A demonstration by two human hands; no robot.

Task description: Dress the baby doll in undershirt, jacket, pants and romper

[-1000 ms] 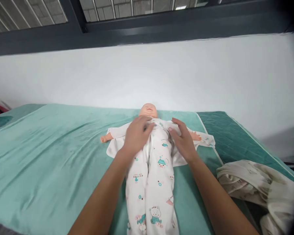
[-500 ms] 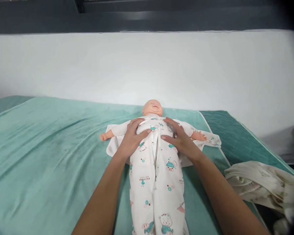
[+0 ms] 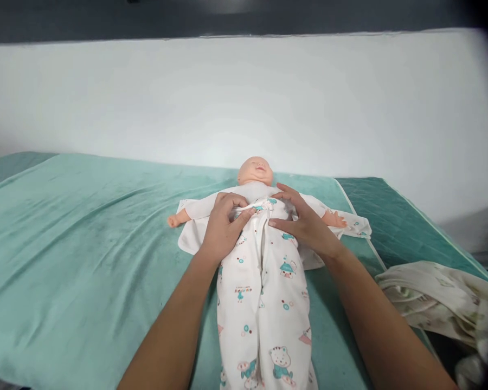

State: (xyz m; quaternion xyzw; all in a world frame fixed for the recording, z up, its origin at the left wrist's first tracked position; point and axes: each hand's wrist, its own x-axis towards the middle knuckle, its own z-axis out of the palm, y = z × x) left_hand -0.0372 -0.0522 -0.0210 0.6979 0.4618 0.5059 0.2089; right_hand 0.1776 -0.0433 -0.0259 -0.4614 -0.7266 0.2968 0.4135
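Note:
A baby doll (image 3: 255, 172) lies on its back in a white top (image 3: 252, 191), arms stretched out to both sides. Patterned white baby trousers (image 3: 264, 292) cover its legs and reach up over its belly, the waistband bunched in the middle. My left hand (image 3: 224, 225) is closed at the waistband's left side, its edge between thumb and fingers. On the other side, my right hand (image 3: 305, 219) rests on the trousers with thumb and fingers spread apart. A patterned white garment (image 3: 355, 223) is spread beneath the doll's body and arms.
Underneath is a light green sheet (image 3: 106, 244), with a darker green one (image 3: 374, 206) at the right. A crumpled pale cloth (image 3: 439, 295) lies at the right edge. Behind the bed rises a white wall (image 3: 187, 97).
The trousers' upper edge has come down from the doll's chest, so more of the white top shows. Both hands stay at the waistband. The view has tilted slightly.

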